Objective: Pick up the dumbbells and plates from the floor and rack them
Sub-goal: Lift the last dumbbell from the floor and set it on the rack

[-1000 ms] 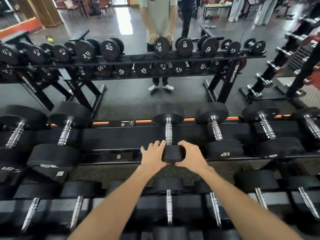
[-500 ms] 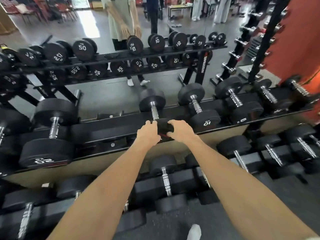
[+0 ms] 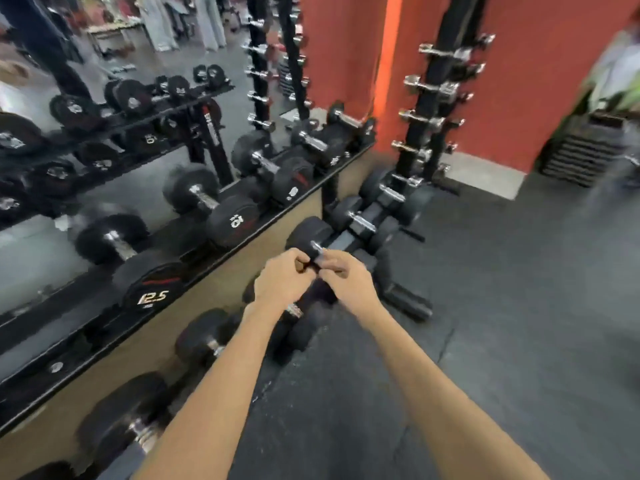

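Rack [image 3: 207,268] on the left, with the dumbbell marked 12.5 [image 3: 149,282] on its upper shelf. Is that where the hands are working?

No, they hang in the air lower down and to the right of it. The left hand [image 3: 280,280] and right hand [image 3: 346,280] are side by side, almost touching, over the low row by the floor [image 3: 485,306].

What lies nearest the fingers?

A low-row dumbbell [image 3: 306,235], just beyond them and a little below. One dark head shows on the far side and a bit of bright handle peeks out between the two hands. Its long axis runs from far to near, pointing back toward the person. The near end is hidden under the hands.

Which hand is closer to it?

Neither by much. The handle sits between them, perhaps slightly to the right-hand side.

Are the fingers clamped on anything?

The left fingers [image 3: 298,261] are curled in, and the right fingers [image 3: 334,266] are curled too, with both sets of knuckles up. Something dark sits between them, but it's too blurred to say whether it is held or only lies behind. I cannot tell.

And the arms?

Both forearms are stretched forward and converge, with the wrists roughly level. I would judge that any reach for that handle would go forward and down.
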Action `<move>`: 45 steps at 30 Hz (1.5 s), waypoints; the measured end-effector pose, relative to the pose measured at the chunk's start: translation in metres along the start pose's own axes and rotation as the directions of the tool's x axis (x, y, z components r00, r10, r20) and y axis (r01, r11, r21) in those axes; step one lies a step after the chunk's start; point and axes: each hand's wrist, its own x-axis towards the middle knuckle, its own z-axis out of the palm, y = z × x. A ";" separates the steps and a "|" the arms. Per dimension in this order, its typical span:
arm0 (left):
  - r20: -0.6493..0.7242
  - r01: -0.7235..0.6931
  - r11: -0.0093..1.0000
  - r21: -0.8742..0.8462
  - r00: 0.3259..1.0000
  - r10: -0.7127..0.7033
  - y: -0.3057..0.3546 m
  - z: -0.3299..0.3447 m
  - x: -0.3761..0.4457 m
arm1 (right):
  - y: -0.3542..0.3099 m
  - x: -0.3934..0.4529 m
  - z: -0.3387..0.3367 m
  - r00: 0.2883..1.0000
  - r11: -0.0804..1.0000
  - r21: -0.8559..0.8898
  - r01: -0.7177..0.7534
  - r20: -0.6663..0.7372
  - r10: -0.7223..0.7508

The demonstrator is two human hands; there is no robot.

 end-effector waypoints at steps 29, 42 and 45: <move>0.946 -0.487 0.863 -0.130 0.201 0.256 0.345 0.644 -0.509 | 0.423 -0.654 -0.454 0.077 0.517 0.832 -0.204 -0.513 0.855; 0.990 -0.914 0.389 -0.115 -0.071 0.124 0.228 0.985 -0.543 | 0.783 -0.695 -0.358 -0.222 -0.067 0.952 0.297 0.138 0.965; 0.991 -0.949 0.291 -0.121 -0.099 0.090 0.196 1.055 -0.560 | 0.853 -0.697 -0.317 -0.347 -0.166 0.874 0.456 0.346 0.872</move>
